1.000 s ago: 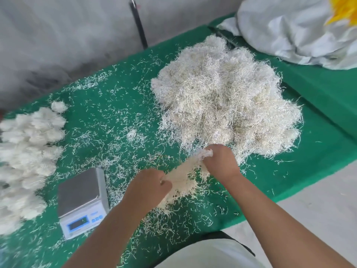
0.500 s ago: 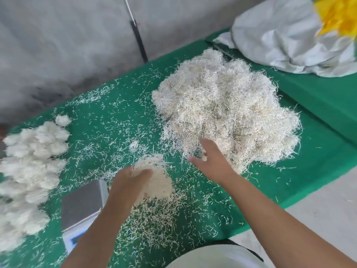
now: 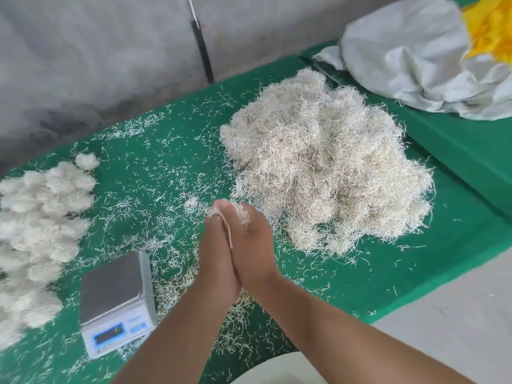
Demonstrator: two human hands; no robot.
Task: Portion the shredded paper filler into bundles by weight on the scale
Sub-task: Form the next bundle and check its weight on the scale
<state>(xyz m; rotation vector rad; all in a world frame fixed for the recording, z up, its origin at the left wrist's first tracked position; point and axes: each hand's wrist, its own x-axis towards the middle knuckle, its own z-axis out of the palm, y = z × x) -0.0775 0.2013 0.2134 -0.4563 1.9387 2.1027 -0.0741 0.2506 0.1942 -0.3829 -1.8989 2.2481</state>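
Note:
My left hand (image 3: 214, 256) and my right hand (image 3: 256, 245) are pressed flat together, palm to palm, fingers straight, above the green table. A small tuft of shredded paper filler (image 3: 243, 215) sticks out between them near the fingertips; most of it is hidden inside the palms. The big loose pile of filler (image 3: 327, 167) lies just beyond and right of my hands. A small digital scale (image 3: 110, 284) with a bare steel platform stands to the lower left. Several rounded finished bundles (image 3: 41, 217) are heaped at the far left.
The green cloth (image 3: 155, 151) is strewn with stray shreds. A grey sack (image 3: 410, 56) with yellow material (image 3: 490, 26) lies at the back right. A black pole (image 3: 203, 54) leans on the grey wall. The table's edge runs along the right, with bare floor (image 3: 443, 314) beyond.
My left hand held the tuft alone while my right hand reached toward the pile; now both hands have come together and press the tuft between flat palms.

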